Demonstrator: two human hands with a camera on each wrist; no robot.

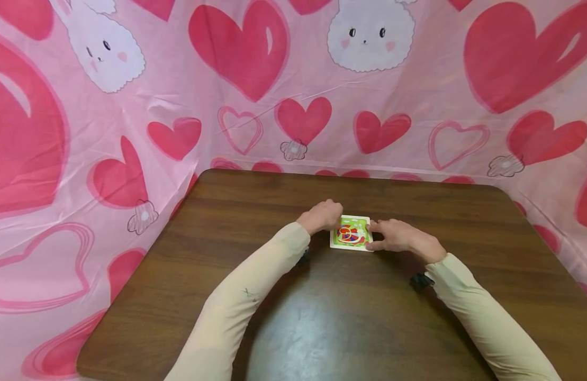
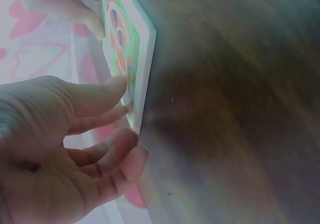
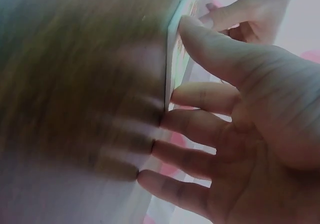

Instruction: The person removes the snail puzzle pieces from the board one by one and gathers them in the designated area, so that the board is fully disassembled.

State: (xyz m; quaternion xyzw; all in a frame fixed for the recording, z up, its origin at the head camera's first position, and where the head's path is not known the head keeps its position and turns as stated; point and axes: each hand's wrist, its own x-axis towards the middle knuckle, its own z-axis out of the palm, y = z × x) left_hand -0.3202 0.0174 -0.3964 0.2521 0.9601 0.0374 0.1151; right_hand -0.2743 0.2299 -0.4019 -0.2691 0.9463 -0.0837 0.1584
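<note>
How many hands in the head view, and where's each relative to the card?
2. The left hand is at the picture card's left side, near its far corner; the right hand is at its right side. No other hand shows.

A: What was recorded of the work surface?
B: The table (image 1: 360,301) was brown with dark wood grain, its far corners rounded; a pale glare (image 1: 312,328) lay on the near half.
A: And the surround?
B: Pink cloth (image 1: 341,87), creased, hung behind the far edge and along both sides.
A: Print?
B: It carried solid red hearts (image 1: 243,53) in several sizes, pink outlined hearts, grey sketched flowers (image 1: 293,150) and two white animal faces (image 1: 369,39).
</note>
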